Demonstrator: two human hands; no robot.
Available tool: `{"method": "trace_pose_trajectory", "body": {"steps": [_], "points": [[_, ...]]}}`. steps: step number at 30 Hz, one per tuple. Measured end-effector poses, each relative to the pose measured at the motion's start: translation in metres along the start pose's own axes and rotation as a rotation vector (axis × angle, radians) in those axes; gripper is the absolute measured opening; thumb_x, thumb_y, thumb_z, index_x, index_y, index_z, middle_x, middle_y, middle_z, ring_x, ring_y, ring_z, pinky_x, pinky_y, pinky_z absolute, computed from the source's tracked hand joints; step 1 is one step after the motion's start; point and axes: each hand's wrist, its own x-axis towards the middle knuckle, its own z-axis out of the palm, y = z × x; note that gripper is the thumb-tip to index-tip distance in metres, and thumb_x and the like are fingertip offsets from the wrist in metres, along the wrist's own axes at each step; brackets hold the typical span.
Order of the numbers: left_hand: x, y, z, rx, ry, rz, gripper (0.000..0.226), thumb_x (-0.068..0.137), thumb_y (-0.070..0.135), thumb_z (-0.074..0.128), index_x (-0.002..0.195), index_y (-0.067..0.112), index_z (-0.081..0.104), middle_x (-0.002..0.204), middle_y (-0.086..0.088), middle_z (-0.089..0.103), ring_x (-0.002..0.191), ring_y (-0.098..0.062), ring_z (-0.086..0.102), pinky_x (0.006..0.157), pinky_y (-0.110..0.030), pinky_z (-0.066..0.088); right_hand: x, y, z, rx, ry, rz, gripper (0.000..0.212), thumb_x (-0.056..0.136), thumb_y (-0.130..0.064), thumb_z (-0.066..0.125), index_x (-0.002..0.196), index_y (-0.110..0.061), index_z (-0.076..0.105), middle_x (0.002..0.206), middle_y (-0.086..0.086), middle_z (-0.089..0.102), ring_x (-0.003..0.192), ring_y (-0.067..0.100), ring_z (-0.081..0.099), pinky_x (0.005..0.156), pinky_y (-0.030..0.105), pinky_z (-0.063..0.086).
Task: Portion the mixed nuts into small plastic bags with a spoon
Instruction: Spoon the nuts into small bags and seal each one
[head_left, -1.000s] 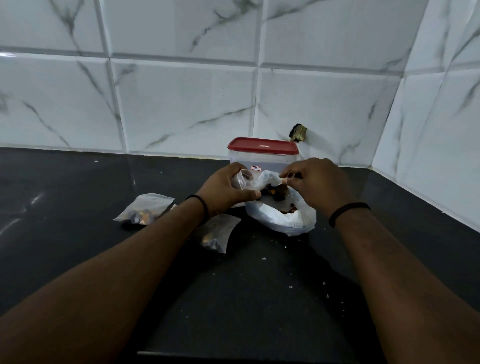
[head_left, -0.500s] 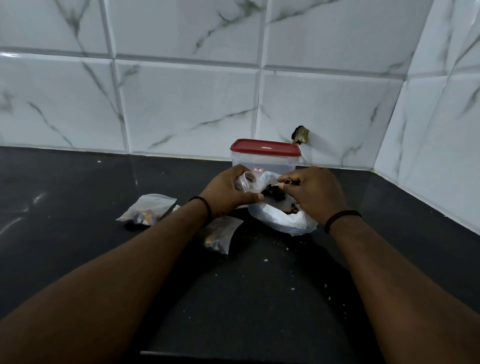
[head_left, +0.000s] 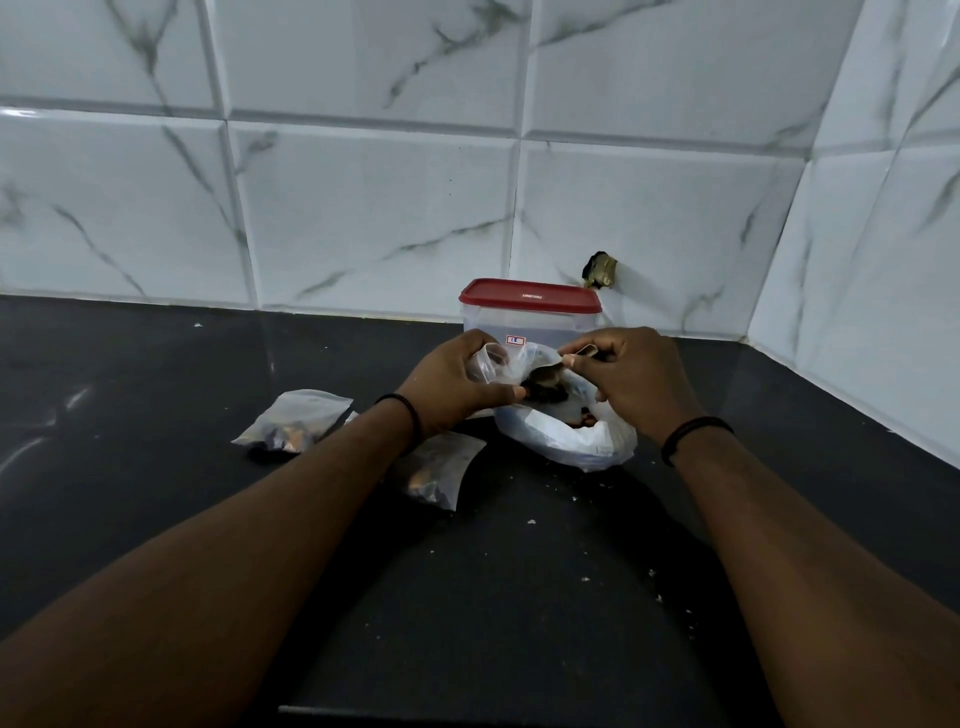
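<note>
The right hand (head_left: 631, 387) pinches a small metal spoon (head_left: 550, 371) loaded with dark mixed nuts (head_left: 545, 392), while the left hand (head_left: 452, 387) grips a small clear plastic bag (head_left: 491, 361) open just left of it. This looks like mid-transfer above the large white plastic bag (head_left: 571, 441) of nuts; next the spoon must tip into the mouth. On the black table (head_left: 519, 597) lie 2 filled small bags (head_left: 293, 421), near left, and 1 red-lidded clear container (head_left: 530, 306) stands far.
</note>
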Motion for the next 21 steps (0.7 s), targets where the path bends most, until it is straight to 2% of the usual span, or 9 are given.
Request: {"method": "trace_pose_trajectory", "body": {"steps": [4, 7, 11, 14, 17, 19, 21], "points": [[0.000, 0.001, 0.000, 0.006, 0.003, -0.004, 0.043, 0.072, 0.033, 0.082, 0.109, 0.023, 0.061, 0.103, -0.002, 0.068, 0.096, -0.019, 0.064, 0.087, -0.038, 0.055, 0.000, -0.001, 0.006, 0.001, 0.002, 0.051, 0.007, 0.087, -0.023, 0.073, 0.089, -0.023, 0.080, 0.078, -0.012, 0.074, 0.059, -0.002, 0.063, 0.063, 0.028, 0.057], [-0.001, 0.001, 0.000, -0.001, 0.003, -0.004, 0.042, 0.073, 0.031, 0.082, 0.109, 0.023, 0.062, 0.103, -0.001, 0.067, 0.097, -0.018, 0.064, 0.087, -0.035, 0.054, 0.002, -0.003, 0.007, 0.033, 0.051, 0.115, 0.008, 0.086, -0.021, 0.072, 0.085, -0.017, 0.079, 0.079, -0.012, 0.073, 0.063, -0.002, 0.064, 0.062, 0.021, 0.052], [0.000, 0.001, 0.000, 0.016, -0.006, -0.003, 0.043, 0.071, 0.037, 0.082, 0.107, 0.025, 0.061, 0.104, -0.005, 0.067, 0.096, -0.021, 0.064, 0.088, -0.043, 0.054, -0.001, -0.008, 0.005, 0.198, -0.021, 0.278, 0.008, 0.085, -0.013, 0.069, 0.084, -0.006, 0.075, 0.076, 0.005, 0.076, 0.058, 0.001, 0.067, 0.052, 0.016, 0.043], [-0.001, 0.001, -0.001, 0.016, -0.003, -0.003, 0.048, 0.065, 0.046, 0.081, 0.105, 0.028, 0.061, 0.103, -0.007, 0.068, 0.095, -0.023, 0.064, 0.087, -0.045, 0.054, -0.006, -0.020, -0.003, 0.343, -0.046, 0.381, 0.014, 0.088, -0.004, 0.065, 0.093, 0.008, 0.070, 0.086, 0.020, 0.074, 0.039, -0.002, 0.055, 0.037, 0.011, 0.032], [0.000, 0.001, -0.001, 0.009, 0.001, -0.001, 0.044, 0.069, 0.039, 0.083, 0.106, 0.026, 0.062, 0.103, -0.006, 0.068, 0.095, -0.022, 0.064, 0.088, -0.044, 0.054, -0.009, -0.030, -0.011, 0.415, -0.061, 0.479, 0.020, 0.090, 0.001, 0.060, 0.103, 0.015, 0.065, 0.091, 0.028, 0.068, 0.029, -0.002, 0.048, 0.030, 0.010, 0.024], [0.000, 0.001, -0.001, 0.010, 0.003, -0.001, 0.043, 0.070, 0.037, 0.082, 0.107, 0.026, 0.062, 0.103, -0.004, 0.067, 0.095, -0.021, 0.064, 0.089, -0.045, 0.054, -0.006, -0.029, -0.012, 0.435, -0.048, 0.553, 0.023, 0.090, 0.002, 0.058, 0.108, 0.016, 0.063, 0.089, 0.028, 0.068, 0.027, 0.000, 0.045, 0.028, 0.012, 0.021], [-0.001, 0.001, -0.001, -0.004, 0.005, 0.000, 0.045, 0.069, 0.039, 0.083, 0.106, 0.026, 0.062, 0.102, -0.003, 0.068, 0.095, -0.020, 0.065, 0.089, -0.045, 0.054, -0.002, -0.023, -0.014, 0.432, -0.016, 0.616, 0.025, 0.089, -0.002, 0.058, 0.108, 0.014, 0.063, 0.077, 0.022, 0.070, 0.028, 0.003, 0.039, 0.028, 0.014, 0.019]]}}
